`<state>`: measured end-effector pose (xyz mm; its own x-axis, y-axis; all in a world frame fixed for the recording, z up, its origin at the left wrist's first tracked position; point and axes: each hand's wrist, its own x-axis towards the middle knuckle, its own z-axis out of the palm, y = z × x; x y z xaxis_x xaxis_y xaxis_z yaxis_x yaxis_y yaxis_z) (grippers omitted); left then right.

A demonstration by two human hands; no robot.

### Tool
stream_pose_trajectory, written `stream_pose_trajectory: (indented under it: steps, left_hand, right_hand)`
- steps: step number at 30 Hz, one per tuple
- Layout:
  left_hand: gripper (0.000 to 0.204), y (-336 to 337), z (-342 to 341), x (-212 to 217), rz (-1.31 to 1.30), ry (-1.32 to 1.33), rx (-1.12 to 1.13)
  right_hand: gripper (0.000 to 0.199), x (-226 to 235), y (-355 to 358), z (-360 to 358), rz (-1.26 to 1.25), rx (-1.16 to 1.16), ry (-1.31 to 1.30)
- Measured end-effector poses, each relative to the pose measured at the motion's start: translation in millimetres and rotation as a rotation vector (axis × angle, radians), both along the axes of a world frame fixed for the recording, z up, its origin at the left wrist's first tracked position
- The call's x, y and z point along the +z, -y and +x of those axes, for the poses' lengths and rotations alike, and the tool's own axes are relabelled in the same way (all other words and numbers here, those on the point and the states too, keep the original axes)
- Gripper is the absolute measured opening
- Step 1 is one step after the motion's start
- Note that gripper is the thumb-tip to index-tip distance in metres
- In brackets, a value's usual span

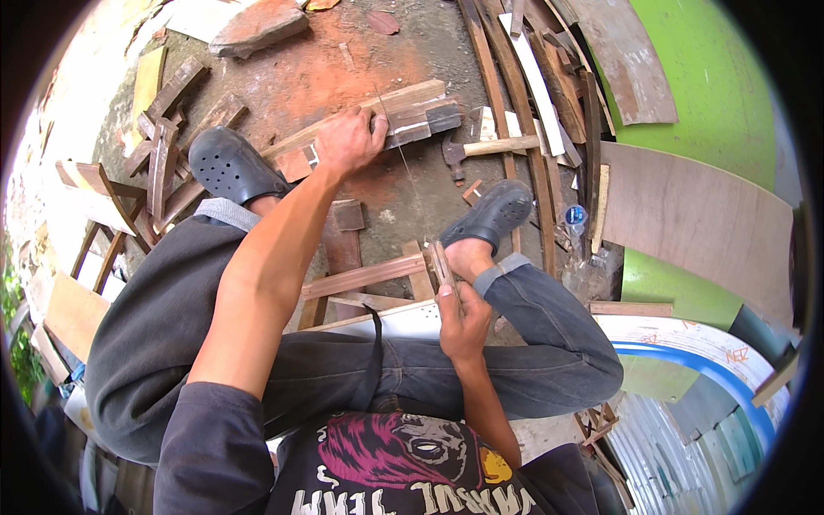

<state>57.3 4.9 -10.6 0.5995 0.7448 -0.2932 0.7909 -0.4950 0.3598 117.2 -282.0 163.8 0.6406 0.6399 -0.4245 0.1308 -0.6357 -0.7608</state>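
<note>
Brown wooden offcuts lie heaped well to the left of the claw hammer. Nearer the hammer on that side, the left hand bears down on a pale board and a dark wooden block, whose end sits just beside the hammer's head. Its fingers curl over the wood; whether they pinch it I cannot tell. A handsaw, its blade seen almost edge-on, crosses the wood left of the hammer. On the wearer's side of the hammer, the right hand is wrapped around the saw's handle.

For a clean cut, I judge, the left hand should press the wood firmly to the ground with fingertips clear of the blade, which runs close by; the right should make long, level strokes, blade upright and in line with the forearm.

Counting left to right: offcuts too overlapped to number; two dark clogs, one well left of the hammer, one just below it; one board, one block, one saw, one hammer; and, far right of it, one large curved plywood sheet.
</note>
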Motion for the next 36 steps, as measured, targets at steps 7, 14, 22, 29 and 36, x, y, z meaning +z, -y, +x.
stream_pose_trajectory:
  steps: [7, 14, 22, 29, 36]
  left_hand:
    - [0.053, 0, 3, 3, -0.031, 0.02, 0.011]
    - [0.041, 2, 0, -5, 0.04, 0.049, -0.011]
    - [0.043, -1, 5, 5, -0.007, 0.033, -0.027]
    - [0.048, 0, 1, 2, 0.016, 0.041, -0.026]
    - [0.053, 0, 5, 3, -0.013, 0.046, -0.019]
  right_hand:
    - [0.035, -24, -34, 3, 0.057, 0.028, 0.05]
    - [0.035, 2, -10, -4, 0.025, -0.001, -0.04]
    - [0.036, -43, -49, 7, 0.063, 0.02, 0.016]
    - [0.039, 0, 3, -6, -0.03, -0.001, -0.044]
    - [0.042, -61, -58, 14, -0.018, -0.01, -0.074]
